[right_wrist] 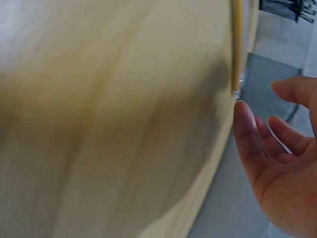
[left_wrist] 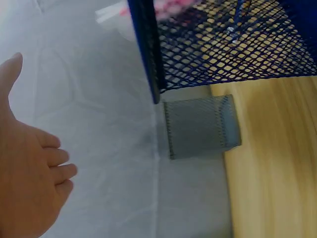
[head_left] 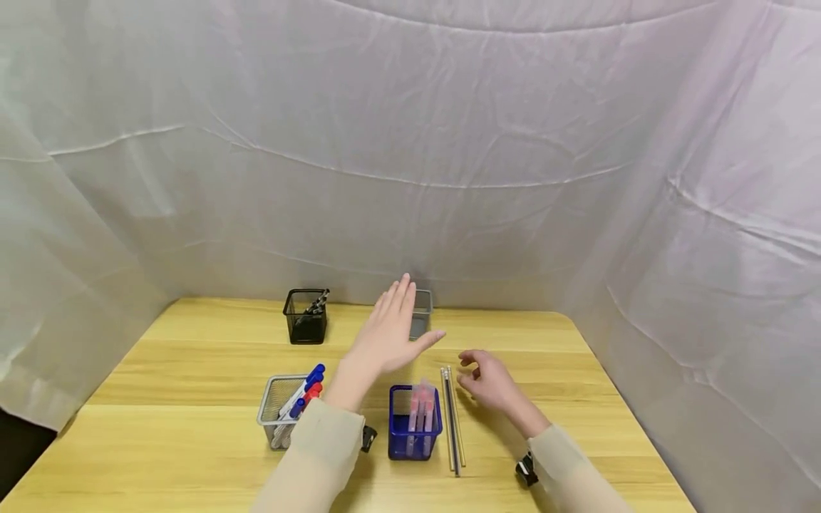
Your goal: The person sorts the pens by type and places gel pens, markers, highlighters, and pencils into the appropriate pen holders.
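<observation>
My left hand (head_left: 388, 335) is held above the table with its fingers straight and thumb spread, gripping nothing. It partly hides a grey mesh basket (head_left: 421, 325) at the back. My right hand (head_left: 489, 382), fingers loosely bent and holding nothing, hovers just right of several thin pencils (head_left: 452, 420). In the right wrist view its fingertips (right_wrist: 242, 111) appear close to the pencil ends (right_wrist: 237, 91); contact cannot be told. Left of the pencils stands a blue mesh basket (head_left: 399, 447) holding several pink-and-clear pens (head_left: 421, 410).
A silver mesh basket (head_left: 264, 410) with blue and red markers (head_left: 312, 390) stands front left, partly behind my left forearm. At the back left is a black mesh basket (head_left: 308, 331) with black pens (head_left: 317, 303). Pale cloth (head_left: 410, 157) hangs around the wooden table (head_left: 212, 399).
</observation>
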`<state>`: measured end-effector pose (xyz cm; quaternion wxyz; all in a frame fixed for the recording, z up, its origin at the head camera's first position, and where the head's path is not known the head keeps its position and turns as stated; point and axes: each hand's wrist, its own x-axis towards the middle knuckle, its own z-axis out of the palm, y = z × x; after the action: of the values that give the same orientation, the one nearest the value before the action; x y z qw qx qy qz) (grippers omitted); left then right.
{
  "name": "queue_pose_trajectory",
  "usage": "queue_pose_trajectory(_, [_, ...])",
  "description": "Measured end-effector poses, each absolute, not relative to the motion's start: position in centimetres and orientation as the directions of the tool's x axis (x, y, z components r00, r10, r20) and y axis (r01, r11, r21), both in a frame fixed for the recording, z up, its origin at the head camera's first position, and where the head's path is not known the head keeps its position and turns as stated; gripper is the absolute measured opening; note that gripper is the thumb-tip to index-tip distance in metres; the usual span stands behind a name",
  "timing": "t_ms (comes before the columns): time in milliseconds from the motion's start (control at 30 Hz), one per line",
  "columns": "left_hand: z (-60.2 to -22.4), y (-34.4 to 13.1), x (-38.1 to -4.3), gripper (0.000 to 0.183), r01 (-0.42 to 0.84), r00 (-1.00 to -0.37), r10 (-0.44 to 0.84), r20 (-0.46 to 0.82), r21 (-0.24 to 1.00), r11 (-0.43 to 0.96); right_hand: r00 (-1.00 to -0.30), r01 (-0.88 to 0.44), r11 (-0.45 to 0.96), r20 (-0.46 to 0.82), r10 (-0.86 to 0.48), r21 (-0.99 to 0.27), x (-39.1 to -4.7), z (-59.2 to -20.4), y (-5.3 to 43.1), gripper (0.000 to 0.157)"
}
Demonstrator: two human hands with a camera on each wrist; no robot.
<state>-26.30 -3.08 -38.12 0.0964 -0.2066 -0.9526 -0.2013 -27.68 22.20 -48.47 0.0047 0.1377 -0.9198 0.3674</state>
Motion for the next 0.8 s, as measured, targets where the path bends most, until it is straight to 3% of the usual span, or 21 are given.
queue_pose_trajectory(233, [-38.8, -2.8, -29.8, 0.106, 0.369, -0.922, 0.288, 0.259, 0.361, 0.856, -0.954, -0.281, 0.739, 0.093, -0.286, -0.613, -28.1, -49.4, 21.9, 0.045])
queue_pose_trajectory(800, [-41.1, -3.2, -33.7, 0.105, 0.242, -0.970, 0.208, 0.129, 0.393, 0.887, -0.941, -0.321, 0.801, 0.073, -0.331, -0.504, -28.1, -49.5, 20.8, 0.042])
